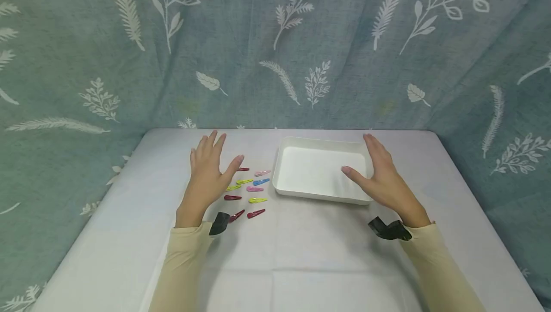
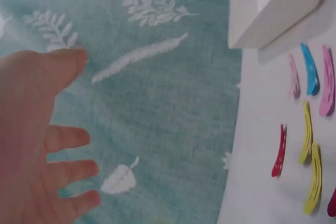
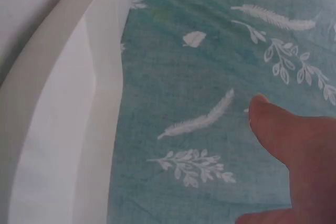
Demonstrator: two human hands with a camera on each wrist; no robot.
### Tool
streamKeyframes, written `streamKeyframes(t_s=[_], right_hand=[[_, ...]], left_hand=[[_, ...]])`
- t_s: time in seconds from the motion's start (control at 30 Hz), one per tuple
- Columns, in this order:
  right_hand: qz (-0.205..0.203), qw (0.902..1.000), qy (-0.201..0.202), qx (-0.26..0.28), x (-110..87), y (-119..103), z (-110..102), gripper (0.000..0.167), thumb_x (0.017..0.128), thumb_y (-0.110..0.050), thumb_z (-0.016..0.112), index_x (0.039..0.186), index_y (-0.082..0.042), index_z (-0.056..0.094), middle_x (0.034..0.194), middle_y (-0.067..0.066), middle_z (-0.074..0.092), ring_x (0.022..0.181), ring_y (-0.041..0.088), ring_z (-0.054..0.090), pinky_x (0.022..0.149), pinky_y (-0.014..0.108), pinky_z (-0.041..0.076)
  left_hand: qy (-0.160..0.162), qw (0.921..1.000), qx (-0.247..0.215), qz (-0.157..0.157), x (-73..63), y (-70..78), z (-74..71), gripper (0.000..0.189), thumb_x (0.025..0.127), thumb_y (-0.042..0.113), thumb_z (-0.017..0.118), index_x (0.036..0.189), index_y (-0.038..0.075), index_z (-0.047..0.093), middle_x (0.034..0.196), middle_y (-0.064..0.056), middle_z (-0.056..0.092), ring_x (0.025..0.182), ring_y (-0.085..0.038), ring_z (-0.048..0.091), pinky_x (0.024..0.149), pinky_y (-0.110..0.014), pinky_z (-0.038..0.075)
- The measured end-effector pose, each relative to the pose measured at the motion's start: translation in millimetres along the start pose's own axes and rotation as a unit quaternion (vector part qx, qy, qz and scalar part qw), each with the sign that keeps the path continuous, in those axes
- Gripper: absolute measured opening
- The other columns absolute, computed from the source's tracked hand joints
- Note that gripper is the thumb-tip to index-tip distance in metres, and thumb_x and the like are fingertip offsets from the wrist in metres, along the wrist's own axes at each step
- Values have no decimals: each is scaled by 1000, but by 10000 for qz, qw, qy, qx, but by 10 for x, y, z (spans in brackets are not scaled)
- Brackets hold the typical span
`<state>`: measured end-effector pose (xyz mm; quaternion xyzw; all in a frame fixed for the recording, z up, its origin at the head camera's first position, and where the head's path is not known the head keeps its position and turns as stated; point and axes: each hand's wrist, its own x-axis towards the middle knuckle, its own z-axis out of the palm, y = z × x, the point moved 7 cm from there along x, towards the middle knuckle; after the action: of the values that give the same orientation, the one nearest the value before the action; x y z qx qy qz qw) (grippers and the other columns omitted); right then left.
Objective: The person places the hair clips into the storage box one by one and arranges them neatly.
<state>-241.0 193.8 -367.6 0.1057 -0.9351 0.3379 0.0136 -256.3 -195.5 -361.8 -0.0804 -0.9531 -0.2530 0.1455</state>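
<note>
My left hand (image 1: 207, 173) is held with fingers spread above the left side of the table, holding nothing. Beside and partly behind it lie several snap hair clips in red, yellow, pink and blue, among them a blue hair clip (image 1: 261, 182) and a dark red hair clip (image 1: 232, 197). To their right is a shallow white tray (image 1: 320, 197) with nothing in it. My right hand (image 1: 385, 178), also holding nothing, is over the tray's right end with its thumb apart from the fingers. In the left wrist view, a yellow hair clip (image 2: 313, 179) shows below the tray's corner.
A white cloth (image 1: 318, 245) with fold creases covers the table. Behind it and at both sides hangs a blue-green curtain (image 1: 241, 39) with white leaf patterns. A black strap (image 1: 219, 223) is at the left wrist, another black strap (image 1: 391, 229) at the right.
</note>
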Motion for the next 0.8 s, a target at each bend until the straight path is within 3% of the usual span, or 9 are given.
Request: streamKeyframes(t_s=[0.17, 0.37, 0.6, 0.8], right_hand=[[323, 9985, 76, 433, -83, 165, -33, 105, 95, -57, 67, 168, -22, -1, 175, 13, 2, 161, 43, 8, 117, 75, 20], [589, 9961, 110, 642, -129, 368, 10, 112, 94, -55, 70, 167, -18, -5, 174, 19, 4, 159, 47, 14, 117, 74, 23], [554, 9947, 91, 865, -93, 526, 86, 114, 93, -46, 74, 167, -13, -6, 172, 25, 8, 155, 51, 18, 118, 70, 26], [854, 9916, -138, 957, -71, 674, 180, 121, 91, -47, 77, 165, -13, -13, 172, 25, 5, 153, 54, 20, 116, 72, 29]], left_hand=[[-116, 9984, -418, -358, -8, -141, -17, 69, 103, 44, 57, 157, 4, 39, 163, -23, 36, 152, -45, 30, 122, -66, 24], [-591, 9922, -571, -940, -25, -327, 84, 66, 104, 47, 56, 153, 5, 46, 149, -21, 53, 135, -40, 52, 108, -60, 46], [-755, 9895, -566, -1091, -37, -485, 118, 57, 104, 45, 58, 142, 2, 58, 127, -20, 66, 117, -37, 63, 95, -53, 53], [-1016, 9842, -451, -1378, -69, -594, 176, 52, 103, 44, 59, 135, 5, 63, 124, -18, 68, 113, -34, 63, 93, -51, 53]])
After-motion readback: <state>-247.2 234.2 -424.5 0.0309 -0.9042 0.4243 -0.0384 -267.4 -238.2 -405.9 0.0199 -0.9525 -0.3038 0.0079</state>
